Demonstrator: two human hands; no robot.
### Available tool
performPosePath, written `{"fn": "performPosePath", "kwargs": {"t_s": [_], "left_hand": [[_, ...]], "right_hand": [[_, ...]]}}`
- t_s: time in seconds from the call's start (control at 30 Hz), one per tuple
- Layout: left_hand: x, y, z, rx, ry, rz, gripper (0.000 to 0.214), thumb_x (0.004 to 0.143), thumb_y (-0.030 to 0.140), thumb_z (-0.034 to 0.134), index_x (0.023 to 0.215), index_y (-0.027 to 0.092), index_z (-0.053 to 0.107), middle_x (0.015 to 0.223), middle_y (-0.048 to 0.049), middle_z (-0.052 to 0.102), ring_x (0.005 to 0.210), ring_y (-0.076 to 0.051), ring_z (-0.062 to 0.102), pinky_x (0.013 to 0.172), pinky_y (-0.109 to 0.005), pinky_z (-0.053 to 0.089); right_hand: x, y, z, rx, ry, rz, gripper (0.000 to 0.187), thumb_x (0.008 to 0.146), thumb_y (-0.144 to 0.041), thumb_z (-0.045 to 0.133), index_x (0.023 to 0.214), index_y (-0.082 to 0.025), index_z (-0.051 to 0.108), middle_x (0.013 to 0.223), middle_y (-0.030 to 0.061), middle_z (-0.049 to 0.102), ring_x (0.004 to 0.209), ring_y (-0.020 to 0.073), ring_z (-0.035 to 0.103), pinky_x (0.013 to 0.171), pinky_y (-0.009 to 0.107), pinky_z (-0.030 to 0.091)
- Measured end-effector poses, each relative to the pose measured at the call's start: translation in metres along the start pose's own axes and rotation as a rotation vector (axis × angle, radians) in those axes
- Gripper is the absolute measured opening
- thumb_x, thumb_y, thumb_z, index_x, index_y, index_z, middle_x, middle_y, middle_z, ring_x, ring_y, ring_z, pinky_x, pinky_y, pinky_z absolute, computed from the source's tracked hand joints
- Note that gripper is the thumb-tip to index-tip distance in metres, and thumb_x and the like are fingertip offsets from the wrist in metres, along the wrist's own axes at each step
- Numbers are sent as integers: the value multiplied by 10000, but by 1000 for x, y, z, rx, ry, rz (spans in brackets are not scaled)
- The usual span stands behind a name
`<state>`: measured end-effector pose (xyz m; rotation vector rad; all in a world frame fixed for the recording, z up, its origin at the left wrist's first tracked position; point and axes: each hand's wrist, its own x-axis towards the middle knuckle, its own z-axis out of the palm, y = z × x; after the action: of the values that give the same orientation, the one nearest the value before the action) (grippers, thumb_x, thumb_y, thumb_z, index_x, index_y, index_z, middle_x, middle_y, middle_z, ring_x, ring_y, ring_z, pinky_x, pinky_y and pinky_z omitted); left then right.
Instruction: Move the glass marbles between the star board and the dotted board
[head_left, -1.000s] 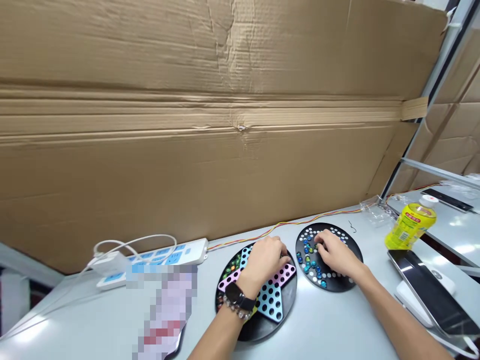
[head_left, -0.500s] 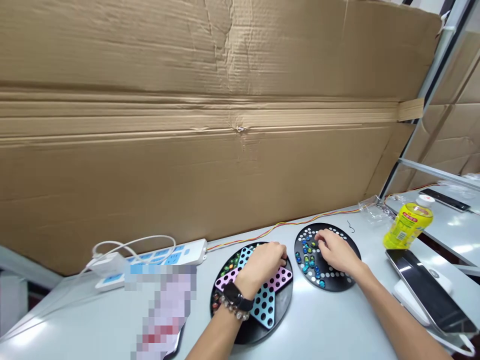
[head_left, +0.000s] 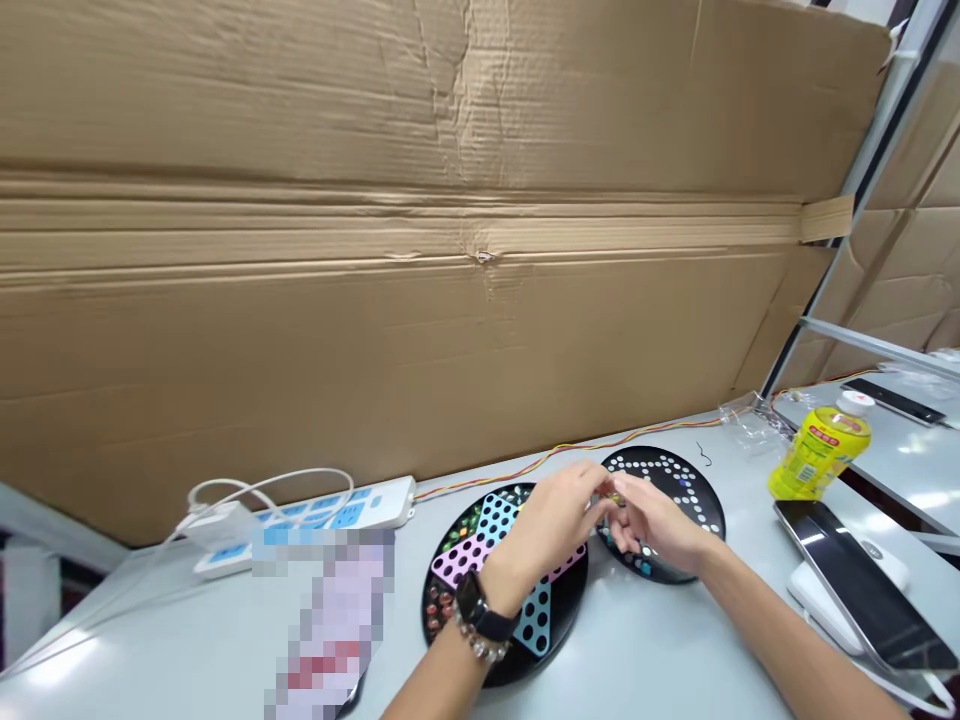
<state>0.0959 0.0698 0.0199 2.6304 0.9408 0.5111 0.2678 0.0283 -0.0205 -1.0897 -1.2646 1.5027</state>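
Left hand (head_left: pixel 553 515) and right hand (head_left: pixel 664 522) meet half-curled, hiding whether either holds anything.

The left hand (head_left: pixel 551 515) hides the far right of the star-patterned board (head_left: pixel 568 608). Where its fingertips meet the right hand (head_left: pixel 664 522), the speck between them is too small to tell. The hands cover part of the dotted disc (head_left: pixel 709 493), so its marbles (head_left: pixel 646 567) cannot be counted. Coarse blocks blur the flat object (head_left: pixel 341 615) at near left, cut off below.
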Motion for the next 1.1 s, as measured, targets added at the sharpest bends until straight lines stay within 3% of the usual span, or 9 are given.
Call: {"fn": "performPosePath", "kwargs": {"t_s": [0.13,0.23,0.33,0.4,0.47,0.57,0.77,0.93,1.1], "left_hand": [[2,5,5,25,70,13,81,946,185,568,985,217,631,1009,-28,682,958,-206,636,850,-311,491],[-1,-6,-6,3,82,-15,131,938,241,603,1065,248,634,1080,-15,684,996,-200,644,881,-308,491],[-8,-25,-25,11,80,-102,162,943,296,596,1092,258,643,1119,-11,690,1009,-197,654,881,-302,494],[-13,-40,-36,51,74,-199,158,960,313,552,1059,262,663,1098,-4,710,1005,-194,665,874,-293,491],[-17,-54,-42,127,15,-318,183,964,311,523,1026,262,688,1074,-8,731,1000,-202,674,849,-289,487],[-22,-69,-42,217,-106,-444,193,937,252,536,991,255,722,1043,-26,756,979,-212,693,819,-281,480],[-21,-71,-28,282,-180,-510,170,862,196,620,974,219,746,1010,-82,770,947,-245,711,787,-295,488],[-15,-58,-23,336,-223,-528,225,880,155,564,963,213,764,1020,-110,771,966,-256,713,824,-317,494],[-12,-54,-18,379,-249,-537,341,862,61,504,1020,204,771,1014,-144,770,974,-279,715,817,-343,502]], "right_hand": [[-3,0,11,279,-59,60,417,825,-609,672,900,-229,519,649,-68,418,451,56,254,440,221,156],[-2,1,4,175,-56,67,370,877,-582,604,854,-224,511,647,-69,377,475,70,196,453,228,136],[1,6,-12,-279,145,-101,247,933,-467,515,868,-231,548,684,-26,460,561,135,383,518,262,316],[2,11,-25,-633,295,-191,157,941,-341,470,870,-229,555,796,26,563,742,198,518,684,325,426],[2,16,-36,-868,342,-176,130,930,-241,427,884,-222,548,914,61,610,893,229,564,831,366,435],[0,19,-43,-1049,311,-51,168,925,-180,392,958,-211,553,1019,82,611,954,227,589,864,354,428],[-3,12,-39,-1162,344,32,208,943,-207,388,1074,-221,549,1124,83,588,974,219,614,814,324,419],[-3,9,-36,-1121,357,11,182,944,-249,418,1071,-226,547,1126,77,599,1039,232,605,834,326,419],[-4,8,-35,-1109,360,22,180,951,-264,408,1063,-229,545,1124,75,601,930,217,619,793,332,420]]}}
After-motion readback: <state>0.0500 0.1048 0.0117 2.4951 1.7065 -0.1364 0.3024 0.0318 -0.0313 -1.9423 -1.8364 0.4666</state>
